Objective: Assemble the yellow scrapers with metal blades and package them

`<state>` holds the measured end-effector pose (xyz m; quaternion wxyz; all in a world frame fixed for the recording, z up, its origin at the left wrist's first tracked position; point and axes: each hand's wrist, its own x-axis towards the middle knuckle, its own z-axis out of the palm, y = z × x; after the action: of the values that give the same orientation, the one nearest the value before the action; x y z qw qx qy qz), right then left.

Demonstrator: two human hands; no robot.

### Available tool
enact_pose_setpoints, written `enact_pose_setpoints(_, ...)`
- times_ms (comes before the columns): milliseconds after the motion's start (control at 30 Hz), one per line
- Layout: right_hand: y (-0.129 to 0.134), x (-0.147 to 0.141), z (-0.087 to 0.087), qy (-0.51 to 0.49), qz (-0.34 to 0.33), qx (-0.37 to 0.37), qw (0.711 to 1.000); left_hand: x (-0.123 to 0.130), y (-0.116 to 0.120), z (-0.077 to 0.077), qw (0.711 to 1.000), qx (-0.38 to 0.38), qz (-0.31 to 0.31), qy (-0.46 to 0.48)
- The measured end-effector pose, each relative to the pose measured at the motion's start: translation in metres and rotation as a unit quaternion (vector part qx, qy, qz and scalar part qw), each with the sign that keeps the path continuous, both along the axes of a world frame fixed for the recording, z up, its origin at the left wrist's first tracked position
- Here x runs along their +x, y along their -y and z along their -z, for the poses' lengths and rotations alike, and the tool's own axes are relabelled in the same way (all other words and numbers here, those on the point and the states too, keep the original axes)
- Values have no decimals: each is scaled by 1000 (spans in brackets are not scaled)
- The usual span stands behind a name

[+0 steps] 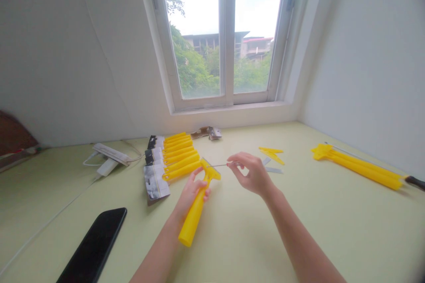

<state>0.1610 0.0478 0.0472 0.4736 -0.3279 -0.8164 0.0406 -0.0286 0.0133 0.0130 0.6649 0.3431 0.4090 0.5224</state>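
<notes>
My left hand (195, 190) is wrapped round the neck of a yellow scraper (194, 216), its head up and its thick handle slanting down toward me. Between the fingertips of my right hand (250, 172) is a thin metal rod (221, 165), like a small screwdriver. Its tip reaches the scraper's head; whether it sits in a screw is too small to tell. Left of the scraper lies a row of packed yellow scrapers (181, 154) with card sleeves. Behind my right hand are yellow plastic strips (272, 154) and flat grey blades (274, 170).
A black phone (94, 245) lies at the front left. A white power strip (111, 154) with a cable stands behind it. More yellow scraper handles (368, 170) and a black-handled rod (415, 182) lie at the right. A crumpled packet (214, 133) is near the window wall.
</notes>
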Motion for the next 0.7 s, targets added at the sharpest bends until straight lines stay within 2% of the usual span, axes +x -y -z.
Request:
enact_pose_setpoints(200,5,-8,-2,17,44,-39,998,-2,-4,5,1000,2,16,-9)
enact_pose_setpoints(333,4,-8,-2,11,23,-63,998,-3,-3,4,1000,-2,8,-9)
enact_pose_setpoints(533,1,-5,-2,-37,-32,-43,998,-1,-1,0,1000,-11,8,-14)
enact_pose_setpoints(700,0,-4,-3,-43,-33,-33,998,0,0,0,1000,-14,12,-8)
